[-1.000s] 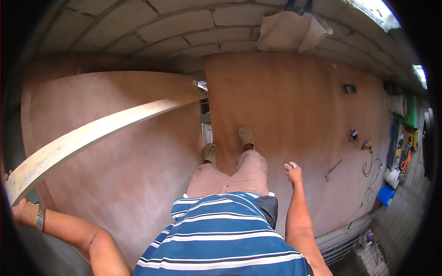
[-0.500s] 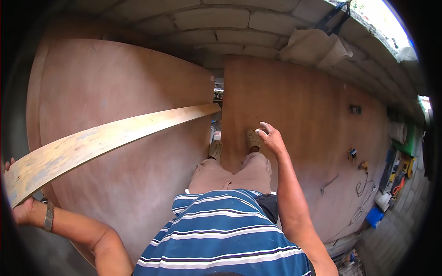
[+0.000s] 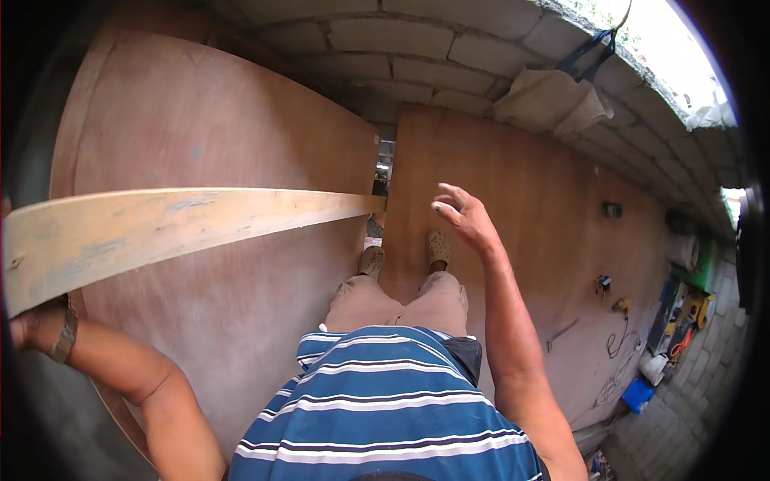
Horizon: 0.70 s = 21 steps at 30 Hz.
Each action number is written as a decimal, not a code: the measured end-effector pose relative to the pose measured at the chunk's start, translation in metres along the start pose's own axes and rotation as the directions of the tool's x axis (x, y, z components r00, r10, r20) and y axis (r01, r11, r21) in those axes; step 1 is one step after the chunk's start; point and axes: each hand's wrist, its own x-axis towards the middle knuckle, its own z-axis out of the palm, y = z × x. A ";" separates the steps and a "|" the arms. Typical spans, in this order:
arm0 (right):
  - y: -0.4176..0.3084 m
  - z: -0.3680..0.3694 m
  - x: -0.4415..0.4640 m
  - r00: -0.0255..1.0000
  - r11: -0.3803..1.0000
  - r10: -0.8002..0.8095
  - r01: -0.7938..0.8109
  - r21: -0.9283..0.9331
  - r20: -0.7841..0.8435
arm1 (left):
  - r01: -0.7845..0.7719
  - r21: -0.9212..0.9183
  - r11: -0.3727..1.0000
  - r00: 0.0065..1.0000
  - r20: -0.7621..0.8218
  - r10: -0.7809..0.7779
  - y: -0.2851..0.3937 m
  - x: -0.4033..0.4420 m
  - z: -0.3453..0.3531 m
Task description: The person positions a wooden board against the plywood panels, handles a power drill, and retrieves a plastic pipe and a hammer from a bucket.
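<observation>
- In the last second the plank [image 3: 192,216] has swung from a steep slant to lie nearly level across my view, its broad face now showing instead of its narrow edge.
- The right hand [image 3: 475,226] has come up from beside the hip to the front; its grip is loose and part-spread, with nothing in it.
- The left hand [image 3: 22,330] is half lost at the dark border; its grip seems closed round the plank's near end, fingers mostly hidden.
- So I'd judge one hand bears the plank, leaving the other free.
- The plank lies above the left panel [image 3: 241,136], its far end at the gap [image 3: 374,231] between that and the right panel [image 3: 513,184]; whether it touches there I can't tell.
- The left shoe [image 3: 371,261] stands close by that gap.
- Beyond, the block wall [image 3: 417,48] bounds any forward reach.
- Rightward there's more room: the drill [image 3: 622,306] and tin [image 3: 612,210] sit well apart from the right hand.
</observation>
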 end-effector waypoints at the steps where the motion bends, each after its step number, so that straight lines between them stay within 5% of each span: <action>1: -0.017 0.003 0.004 0.998 0.998 -0.055 0.054 0.024 0.025 | -0.008 -0.054 0.999 0.998 0.059 0.011 -0.001 0.002 0.006; 3: -0.069 0.008 0.010 0.982 0.984 -0.175 0.173 0.032 0.068 | 0.016 -0.265 0.964 0.955 0.289 0.063 -0.013 0.019 0.010; 5: -0.131 0.011 0.014 0.946 0.952 -0.306 0.304 0.038 0.108 | 0.227 -0.488 0.843 0.786 0.603 0.138 -0.031 0.046 0.013; 8: -0.197 0.026 0.015 0.810 0.816 -0.578 0.576 0.044 0.100 | 0.388 -0.615 0.686 0.631 0.720 0.288 -0.032 0.058 0.060; 11: -0.247 0.035 0.013 0.685 0.684 -0.724 0.728 -0.039 0.080 | 0.360 -0.668 0.651 0.627 0.690 0.361 -0.044 0.068 0.062; 15: -0.268 0.055 0.013 0.694 0.734 -0.674 0.668 0.123 0.252 | 0.210 -0.723 0.659 0.685 0.589 0.428 -0.069 0.076 0.038; 18: -0.266 0.085 0.020 0.706 0.776 -0.629 0.599 0.198 0.326 | 0.091 -0.753 0.652 0.853 0.396 0.339 -0.033 0.035 0.077; 20: -0.269 0.105 0.025 0.711 0.774 -0.630 0.610 0.170 0.313 | -0.055 -0.491 0.869 0.945 0.257 0.205 -0.020 0.019 0.080; 21: -0.270 0.116 0.029 0.709 0.773 -0.629 0.616 0.155 0.320 | -0.117 -0.162 0.980 0.972 0.185 0.147 -0.022 0.016 0.064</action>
